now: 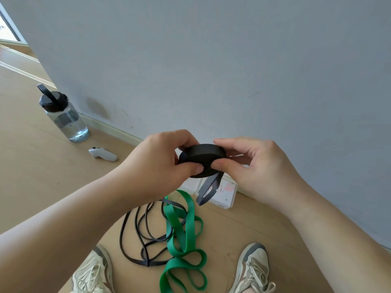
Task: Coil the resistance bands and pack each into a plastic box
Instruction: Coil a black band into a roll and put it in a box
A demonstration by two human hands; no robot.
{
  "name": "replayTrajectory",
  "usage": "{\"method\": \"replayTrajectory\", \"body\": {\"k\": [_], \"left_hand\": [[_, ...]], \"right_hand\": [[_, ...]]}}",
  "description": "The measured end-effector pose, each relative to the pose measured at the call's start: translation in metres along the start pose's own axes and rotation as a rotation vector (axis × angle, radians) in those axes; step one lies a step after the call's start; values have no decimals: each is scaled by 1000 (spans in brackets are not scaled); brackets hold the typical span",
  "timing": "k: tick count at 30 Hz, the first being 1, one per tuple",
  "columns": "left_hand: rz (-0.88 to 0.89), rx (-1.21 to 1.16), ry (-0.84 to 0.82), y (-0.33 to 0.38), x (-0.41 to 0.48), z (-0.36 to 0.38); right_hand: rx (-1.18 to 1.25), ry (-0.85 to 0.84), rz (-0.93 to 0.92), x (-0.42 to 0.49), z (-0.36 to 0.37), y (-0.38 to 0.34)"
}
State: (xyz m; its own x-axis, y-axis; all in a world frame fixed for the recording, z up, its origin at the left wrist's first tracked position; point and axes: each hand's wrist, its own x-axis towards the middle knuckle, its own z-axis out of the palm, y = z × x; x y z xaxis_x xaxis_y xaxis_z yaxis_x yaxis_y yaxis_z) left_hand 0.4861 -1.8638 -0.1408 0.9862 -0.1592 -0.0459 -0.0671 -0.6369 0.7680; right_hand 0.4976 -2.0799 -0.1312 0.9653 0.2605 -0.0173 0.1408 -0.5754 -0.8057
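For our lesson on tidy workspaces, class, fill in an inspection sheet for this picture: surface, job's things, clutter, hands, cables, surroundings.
Surface: pale wooden floor.
Job's things: black band nearly coiled, one end hanging loose; green band and thin dark band overlapping on the floor; pale boxes by the wall, partly hidden.
Clutter: water bottle upright; white controller near it.
Hands: left hand and right hand both pinch the black band.
Cables: nothing seen.
Surroundings: grey wall; two shoes at the bottom edge.

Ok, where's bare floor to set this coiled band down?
Bare floor lies right of the green band, between the white box and the right shoe, and left, this side of the water bottle and controller. Crowded: left of that shoe, where the green band and thin black band lie tangled.
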Motion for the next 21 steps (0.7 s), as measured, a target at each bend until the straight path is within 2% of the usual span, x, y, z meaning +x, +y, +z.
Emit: {"method": "replayTrajectory", "body": {"k": [4, 6, 9, 12, 15, 17, 21], "left_hand": [[-43, -119, -16, 5, -1, -3], [-59, -114, -28, 4, -1, -4], [-42, 13, -80, 3, -3, 1], [105, 303, -27, 5, -6, 8], [190, 327, -8, 6, -3, 10], [157, 312, -42, 5, 1, 8], [10, 154, -55, 0, 3, 0]], "right_hand": [[261, -119, 94, 2, -6, 1], [233, -146, 98, 2, -6, 1], [-66, -99, 38, 0, -4, 2], [-366, -81, -88, -3, 4, -1], [-511, -94, -123, -3, 15, -3], [-420, -78, -102, -2, 18, 0], [-162, -90, 74, 0, 8, 6]]}}
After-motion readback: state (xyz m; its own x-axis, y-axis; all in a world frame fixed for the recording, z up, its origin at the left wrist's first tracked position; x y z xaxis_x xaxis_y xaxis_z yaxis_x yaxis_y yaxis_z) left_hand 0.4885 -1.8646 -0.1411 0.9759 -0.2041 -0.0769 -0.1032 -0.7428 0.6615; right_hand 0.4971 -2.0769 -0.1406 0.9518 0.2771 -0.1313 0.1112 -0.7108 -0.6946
